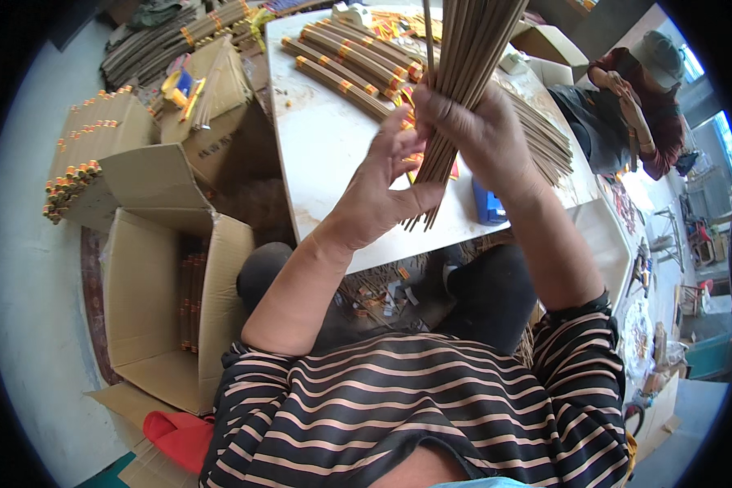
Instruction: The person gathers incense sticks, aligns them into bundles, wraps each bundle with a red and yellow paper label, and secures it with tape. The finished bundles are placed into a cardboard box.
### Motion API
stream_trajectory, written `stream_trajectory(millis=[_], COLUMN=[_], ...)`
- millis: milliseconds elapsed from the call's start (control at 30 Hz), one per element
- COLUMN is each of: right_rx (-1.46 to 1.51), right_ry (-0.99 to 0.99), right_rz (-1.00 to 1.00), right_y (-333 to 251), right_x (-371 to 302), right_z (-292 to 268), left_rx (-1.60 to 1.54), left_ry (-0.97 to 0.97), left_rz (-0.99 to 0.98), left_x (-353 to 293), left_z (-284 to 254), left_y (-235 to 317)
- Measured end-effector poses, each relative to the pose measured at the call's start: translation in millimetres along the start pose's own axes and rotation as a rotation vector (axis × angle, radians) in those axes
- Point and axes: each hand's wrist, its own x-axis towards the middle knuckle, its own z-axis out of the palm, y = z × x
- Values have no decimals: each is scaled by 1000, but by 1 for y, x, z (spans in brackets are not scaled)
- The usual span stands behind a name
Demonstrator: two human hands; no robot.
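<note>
A thick bundle of thin brown incense sticks point(481, 37) stands tilted above the table, its upper part running past the top of the view. My right hand point(492, 134) is closed around its lower half, the thumb across the near side. At the lower end, my left hand point(374, 187) has its fingers apart and slightly blurred; the thumb lies against the sticks. One stick point(429, 41) leans out on the bundle's left. Beyond my hands, several banded incense bundles point(337, 53) lie on the white table point(321, 163). Loose sticks point(541, 134) spread out right of my right hand.
An open cardboard box point(150, 301) with bundles inside stands at my left. Behind it are stacked banded bundles point(98, 134) and a carton bearing a tape dispenser point(179, 85). A blue object point(488, 203) sits by the table's near edge. Another person point(642, 106) is at the far right.
</note>
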Motion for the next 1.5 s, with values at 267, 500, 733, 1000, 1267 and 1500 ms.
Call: stream_trajectory(millis=[267, 500, 733, 1000, 1267, 1500], right_rx=[122, -116, 124, 180, 328, 198], right_ry=[51, 174, 95, 36, -146, -158], right_rz=[-105, -260, 132, 153, 280, 344], right_y=[9, 20, 107, 104, 102, 138], right_x=[-23, -33, -63, -55, -59, -70], right_z=[50, 63, 71, 69, 61, 68], left_rx=[499, 553, -43, 102, 104, 2], left_ry=[313, 334, 263, 200, 72, 210], left_rz=[475, 327, 175, 107, 24, 67], left_x=[4, 11, 21, 19, 23, 28], left_z=[30, 34, 15, 23, 7, -9], left_y=[59, 81, 52, 69, 60, 47])
